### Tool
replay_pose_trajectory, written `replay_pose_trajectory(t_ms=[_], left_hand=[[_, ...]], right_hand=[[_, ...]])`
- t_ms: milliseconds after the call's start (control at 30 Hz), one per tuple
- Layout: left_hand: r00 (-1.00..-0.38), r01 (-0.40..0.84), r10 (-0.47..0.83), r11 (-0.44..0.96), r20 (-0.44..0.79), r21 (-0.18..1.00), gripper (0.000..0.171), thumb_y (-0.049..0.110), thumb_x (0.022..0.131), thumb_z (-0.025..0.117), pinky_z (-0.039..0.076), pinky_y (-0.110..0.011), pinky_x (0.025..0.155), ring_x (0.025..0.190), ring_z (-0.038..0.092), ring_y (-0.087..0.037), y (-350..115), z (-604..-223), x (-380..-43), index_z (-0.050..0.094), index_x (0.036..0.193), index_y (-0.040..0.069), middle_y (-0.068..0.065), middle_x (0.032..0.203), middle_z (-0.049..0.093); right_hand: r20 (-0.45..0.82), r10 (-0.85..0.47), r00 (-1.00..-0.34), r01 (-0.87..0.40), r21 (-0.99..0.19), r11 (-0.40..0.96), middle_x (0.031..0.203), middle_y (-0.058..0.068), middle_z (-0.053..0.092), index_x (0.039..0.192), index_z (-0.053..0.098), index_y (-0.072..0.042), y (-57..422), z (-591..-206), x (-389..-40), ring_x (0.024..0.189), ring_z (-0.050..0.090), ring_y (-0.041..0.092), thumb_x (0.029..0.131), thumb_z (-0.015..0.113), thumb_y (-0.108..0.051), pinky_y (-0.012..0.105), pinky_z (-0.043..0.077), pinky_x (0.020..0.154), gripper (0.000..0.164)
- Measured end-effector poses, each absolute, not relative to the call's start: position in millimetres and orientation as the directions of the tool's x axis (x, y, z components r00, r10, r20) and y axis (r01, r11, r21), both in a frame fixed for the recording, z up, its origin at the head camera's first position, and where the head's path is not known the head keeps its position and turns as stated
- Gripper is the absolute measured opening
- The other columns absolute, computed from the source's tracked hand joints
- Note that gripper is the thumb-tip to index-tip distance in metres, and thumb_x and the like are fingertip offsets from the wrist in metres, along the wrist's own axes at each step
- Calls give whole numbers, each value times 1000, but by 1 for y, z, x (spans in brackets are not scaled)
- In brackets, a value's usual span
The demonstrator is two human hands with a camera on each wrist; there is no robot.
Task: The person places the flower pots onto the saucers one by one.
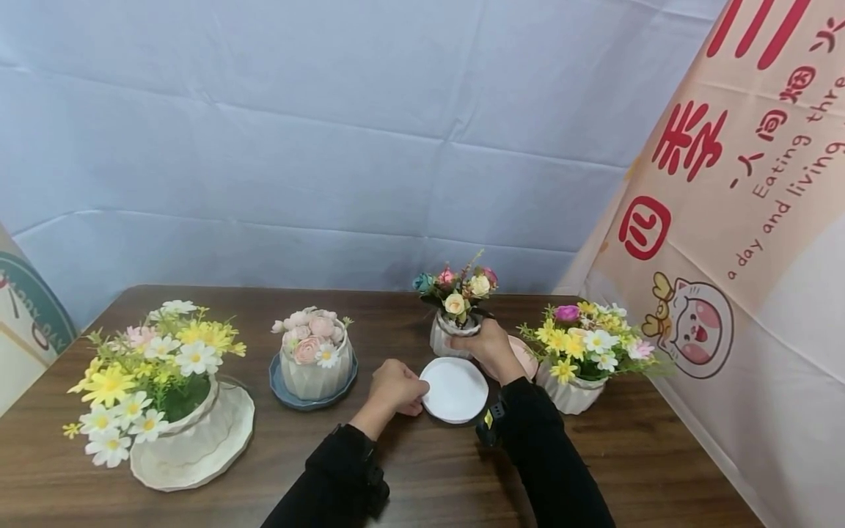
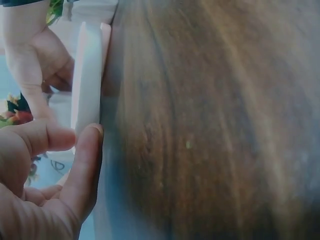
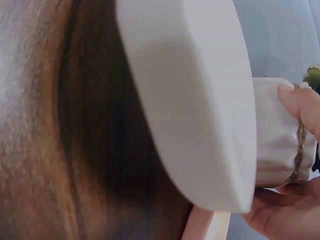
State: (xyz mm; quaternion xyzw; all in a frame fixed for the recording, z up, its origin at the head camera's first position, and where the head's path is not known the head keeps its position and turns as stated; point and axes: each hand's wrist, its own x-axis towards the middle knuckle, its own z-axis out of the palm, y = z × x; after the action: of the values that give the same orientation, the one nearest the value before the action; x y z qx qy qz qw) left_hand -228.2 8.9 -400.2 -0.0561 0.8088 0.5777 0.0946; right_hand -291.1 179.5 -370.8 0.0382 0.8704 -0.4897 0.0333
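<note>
A small white saucer (image 1: 455, 390) is between the hands in the head view. My left hand (image 1: 394, 389) pinches its left edge between thumb and finger; the left wrist view shows the saucer (image 2: 86, 75) edge-on, close over the wood. Just behind it, my right hand (image 1: 490, 346) grips a white flowerpot (image 1: 444, 339) with roses and other small flowers (image 1: 457, 292). In the right wrist view, thumb and fingers lie around the pot (image 3: 277, 130), near the twine (image 3: 301, 145) tied below its rim. The saucer hides part of the pot there.
A pink saucer (image 1: 524, 356) lies right of the right hand, beside a white pot of mixed flowers (image 1: 573, 392). Further left, a pot of pink flowers (image 1: 317, 372) stands on a blue saucer (image 1: 279, 390). A large pot of daisies (image 1: 198, 436) sits on a white plate (image 1: 240, 433).
</note>
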Motion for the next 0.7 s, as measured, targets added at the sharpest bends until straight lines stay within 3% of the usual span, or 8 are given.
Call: replay_pose_trajectory(t_ms=[300,700], left_hand=[[-981,-183,-16,398,-193,899,8,6,69,59,48,-26,42,43,57,-16,-8,-390,-226,57,67,-2,-9,52,56],[-973,-229,-114,414,-199,881,12,7,72,57,47,-25,40,40,57,-17,-28,-386,-222,54,73,-5,-9,48,56]], right_hand=[[-113,17,-993,108,-880,462,117,16,45,121,40,2,178,-371,-292,109,42,28,68,71,-7,36,39,85,62],[-82,-9,-997,63,-827,559,117,16,46,122,39,1,181,-369,-292,104,45,28,67,71,-14,36,42,80,65]])
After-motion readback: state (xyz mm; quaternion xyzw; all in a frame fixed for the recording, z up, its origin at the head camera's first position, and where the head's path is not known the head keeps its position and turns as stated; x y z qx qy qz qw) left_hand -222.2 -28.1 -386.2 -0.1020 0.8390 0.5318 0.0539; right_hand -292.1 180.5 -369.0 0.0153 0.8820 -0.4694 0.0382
